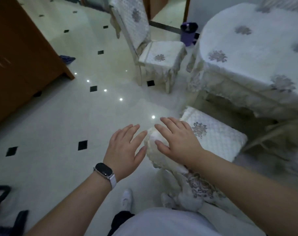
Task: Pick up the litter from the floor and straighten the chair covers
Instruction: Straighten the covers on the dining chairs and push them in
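Both hands are spread flat with fingers straight, gripping nothing. The right hand (178, 142) lies palm-down on the top of the near chair cover (155, 157), and the left hand (126, 150), a band on its wrist, sits just left of it with its fingertips about touching the fabric. That cover drapes the backrest close in front of the person, its patterned skirt bunched low down by the right forearm, and the quilted seat pad (216, 135) lies just beyond to the right. The likely slip is that flat palms only smooth: if they push along the top without a pinch on the hem, the loose fabric could slide and ruck further on one side instead of squaring up, and the bunched skirt below would be left crooked. A push from the right alone could also nudge the chair over the glossy floor (68, 125), which looks slick. Further off, a blue scrap (67, 59) lies on the floor by the wooden cabinet (17, 57) at the left; blur leaves it unclear whether that is litter or a cloth, so it could be passed over. At the far end the far chair cover (138, 19) hangs with a loose flap off its left edge. That chair stands near the draped counter (255, 53) and a purple bin (188, 34), so a careless tug might snag the counter's fringe.
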